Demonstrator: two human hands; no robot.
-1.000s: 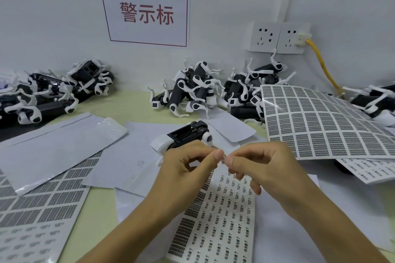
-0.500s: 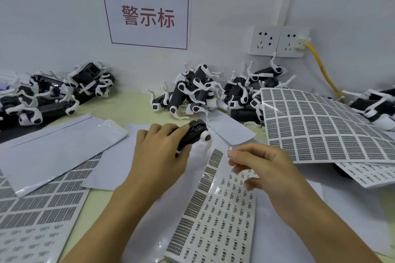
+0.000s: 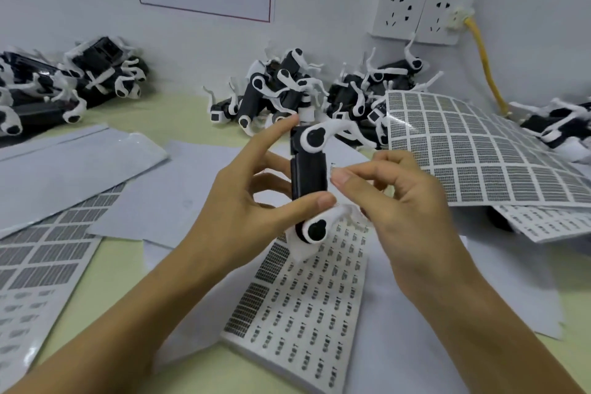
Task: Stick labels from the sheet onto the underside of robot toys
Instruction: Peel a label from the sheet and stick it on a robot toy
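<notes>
My left hand point(image 3: 243, 201) grips a black-and-white robot toy point(image 3: 308, 176) upright above the table, forefinger on its top end and thumb under its black body. My right hand point(image 3: 403, 198) pinches a small label point(image 3: 332, 169) between thumb and forefinger, right against the toy's right side. The label sheet point(image 3: 307, 313) with rows of small printed labels lies flat on the table below both hands.
Piles of black-and-white robot toys lie at the back left point(image 3: 73, 86), back centre point(image 3: 287, 89) and far right point(image 3: 556, 125). A big label sheet point(image 3: 473, 150) curls up at the right. White backing papers point(image 3: 70, 157) and another sheet point(image 3: 38, 265) cover the left.
My left hand has taken the toy off the table and raised it upright. My right hand has brought the label up from over the sheet to the toy's side.
</notes>
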